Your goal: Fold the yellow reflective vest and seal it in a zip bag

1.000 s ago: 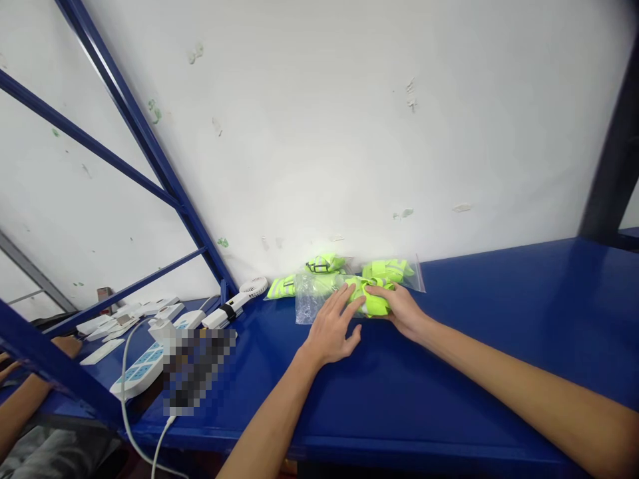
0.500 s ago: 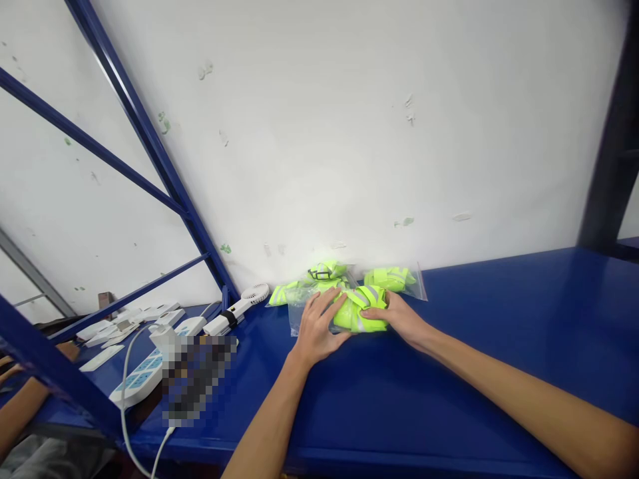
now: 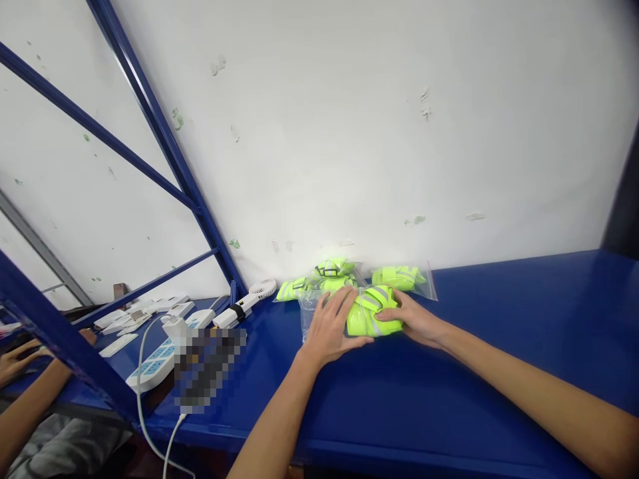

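A folded neon-yellow vest [image 3: 372, 313] with grey reflective strips lies on the blue shelf [image 3: 474, 346]. My right hand [image 3: 414, 318] cups its right side, fingers curled against the fabric. My left hand [image 3: 332, 328] lies flat, fingers spread, on a clear plastic bag [image 3: 310, 307] at the vest's left edge. Behind them, against the wall, lie more neon vests [image 3: 327, 273], one in a clear zip bag [image 3: 403, 278].
Left of the vests lie a small white handheld fan [image 3: 247, 301], a white power strip [image 3: 152, 362] with a cable hanging over the front edge, and several white flat parts. Blue diagonal frame bars [image 3: 164, 140] rise at the left. Another person's hand [image 3: 17, 356] shows at far left.
The loose vest has been gathered from a spread bundle into a tighter fold between both hands. My left hand slid in against it. The view shifted slightly rightward.
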`<state>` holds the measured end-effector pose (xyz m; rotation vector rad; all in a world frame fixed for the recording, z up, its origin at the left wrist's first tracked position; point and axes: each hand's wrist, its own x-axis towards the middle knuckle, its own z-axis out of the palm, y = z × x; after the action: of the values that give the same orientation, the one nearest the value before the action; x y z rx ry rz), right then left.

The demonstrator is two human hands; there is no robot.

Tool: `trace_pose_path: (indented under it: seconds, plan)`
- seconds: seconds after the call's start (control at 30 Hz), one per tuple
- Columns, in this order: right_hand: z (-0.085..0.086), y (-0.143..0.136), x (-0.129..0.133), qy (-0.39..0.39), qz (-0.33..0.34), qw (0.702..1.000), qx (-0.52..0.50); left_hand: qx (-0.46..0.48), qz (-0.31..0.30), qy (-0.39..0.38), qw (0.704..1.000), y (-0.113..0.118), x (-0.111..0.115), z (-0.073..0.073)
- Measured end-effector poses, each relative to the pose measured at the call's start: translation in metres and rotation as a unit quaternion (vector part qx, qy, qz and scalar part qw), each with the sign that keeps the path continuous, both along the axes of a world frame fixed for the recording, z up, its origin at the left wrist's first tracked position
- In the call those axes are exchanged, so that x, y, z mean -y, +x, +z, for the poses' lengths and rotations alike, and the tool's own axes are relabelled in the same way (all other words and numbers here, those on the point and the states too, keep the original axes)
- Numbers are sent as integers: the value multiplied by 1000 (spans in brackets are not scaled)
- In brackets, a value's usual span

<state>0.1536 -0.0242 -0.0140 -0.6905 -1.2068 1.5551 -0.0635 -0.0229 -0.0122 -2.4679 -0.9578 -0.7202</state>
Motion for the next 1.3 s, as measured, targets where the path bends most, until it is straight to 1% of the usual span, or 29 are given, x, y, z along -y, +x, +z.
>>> trace_pose_path:
  seconds: [0.2, 0.3, 0.37, 0.47, 0.57, 0.63, 0.7, 0.8, 0.93, 1.0, 1.07, 1.13, 1.17, 1.23, 1.3]
  plan:
    - [-4, -6, -2, 31, -32, 998, 41, -7, 8, -26, 1000, 1, -3, -2]
    - [-4, -9, -1, 24, -63, 995, 68, -3, 8, -39, 999, 5, -2, 0]
    - [-4, -12, 1, 34, -68, 993, 88, 3, 6, -44, 999, 10, 0, 1]
    - [-8, -19, 4, 74, -68, 988, 115, 18, -7, -50, 999, 18, 3, 1]
    - [-13, -25, 4, 86, -72, 987, 114, 33, -18, -65, 997, 20, 3, 1]
    - [-14, -26, 3, 66, -57, 994, 67, 44, -18, -80, 996, 17, 2, 1]
    - [-13, -24, 2, 24, -32, 999, 8, 58, -19, -95, 994, 12, 0, 1]
    - [-8, -17, 0, -16, 30, 999, -29, 89, -28, -121, 988, 5, -1, 2]
    - [-4, -2, -1, -36, 125, 992, 9, 103, -54, -185, 976, 3, 4, 6]
    - [-4, 3, -2, -46, 140, 988, 49, 88, -59, -214, 971, 5, 9, 9]
    - [-5, 4, -2, -46, 136, 986, 83, 76, -60, -222, 970, 9, 14, 12]
    - [-7, -1, -1, -26, 120, 986, 114, 64, -66, -212, 973, 16, 18, 15]
    - [-8, -5, 0, -3, 106, 986, 132, 55, -72, -203, 975, 19, 19, 16]
    - [-9, -14, 2, 71, 64, 982, 163, 34, -81, -182, 979, 26, 20, 17]
    - [-10, -23, 3, 152, 9, 971, 182, 20, -80, -167, 982, 31, 21, 18]
